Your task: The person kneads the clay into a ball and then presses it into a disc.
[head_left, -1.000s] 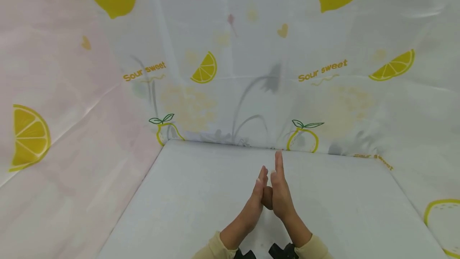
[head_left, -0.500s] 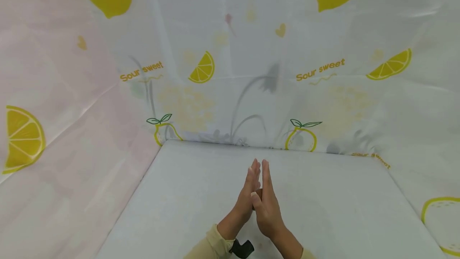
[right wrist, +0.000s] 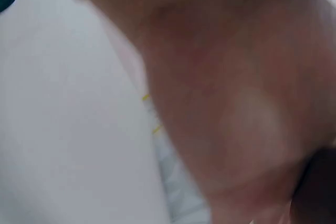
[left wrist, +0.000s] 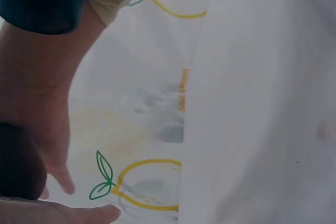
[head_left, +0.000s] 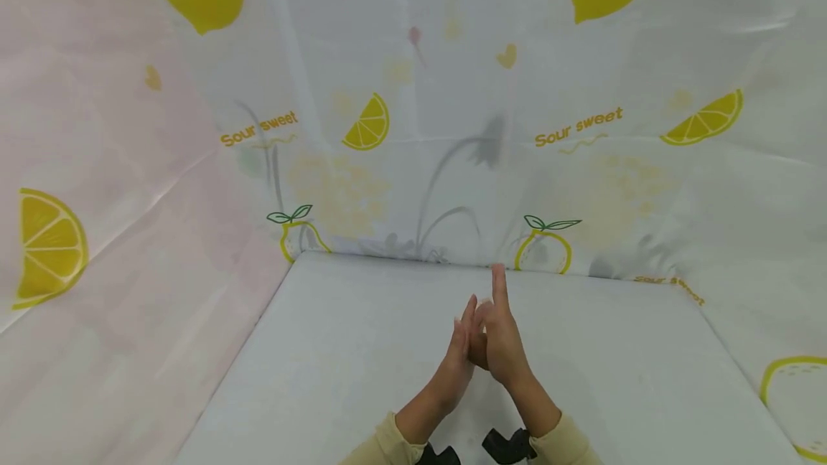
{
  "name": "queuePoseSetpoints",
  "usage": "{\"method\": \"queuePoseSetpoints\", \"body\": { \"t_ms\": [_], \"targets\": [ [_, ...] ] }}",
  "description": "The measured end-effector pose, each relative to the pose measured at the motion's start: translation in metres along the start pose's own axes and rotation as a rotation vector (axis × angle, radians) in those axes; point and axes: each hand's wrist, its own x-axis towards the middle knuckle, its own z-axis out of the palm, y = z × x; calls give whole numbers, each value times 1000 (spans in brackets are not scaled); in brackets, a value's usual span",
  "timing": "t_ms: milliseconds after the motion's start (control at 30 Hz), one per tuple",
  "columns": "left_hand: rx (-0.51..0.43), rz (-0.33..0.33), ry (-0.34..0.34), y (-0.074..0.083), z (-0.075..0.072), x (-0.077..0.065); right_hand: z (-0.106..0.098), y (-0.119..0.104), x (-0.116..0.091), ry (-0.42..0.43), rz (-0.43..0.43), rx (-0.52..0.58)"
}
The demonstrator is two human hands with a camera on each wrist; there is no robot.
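Note:
A small dark brown ball (head_left: pixel 478 351), smooth and perhaps dough-like, sits between the two palms. My left hand (head_left: pixel 454 373) presses on it from the left with its fingers straight. From the other side my right hand (head_left: pixel 507 350) presses too, its longest fingers stretched out and reaching farther forward than the left ones. In the left wrist view the dark ball (left wrist: pixel 21 161) shows between the palms at the lower left. The right wrist view has a blurred palm filling the middle, with part of the ball (right wrist: pixel 317 192) at the lower right. Both hands are raised over the white tabletop.
Under the hands lies a white tabletop (head_left: pixel 336 350). A lemon-printed cloth (head_left: pixel 426 185) hangs behind it and along both sides. Black wrist mounts (head_left: pixel 507 447) sit at the wrists, by the beige sleeves (head_left: pixel 568 443).
The palms have slid against each other: the right hand drew back beside the left half a second ago, and is now forward again. The ball has stayed between them.

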Motion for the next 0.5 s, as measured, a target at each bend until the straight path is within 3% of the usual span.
{"method": "queuePoseSetpoints", "body": {
  "t_ms": [167,367,500],
  "targets": [
    [62,5,56,1,-3,0,5,22,-12,-40,21,74],
    [84,-3,183,1,-9,7,23,17,-38,-10,-121,-18],
    [64,-32,229,-2,-9,9,27,8,-44,3,-188,-22]
  ]
}}
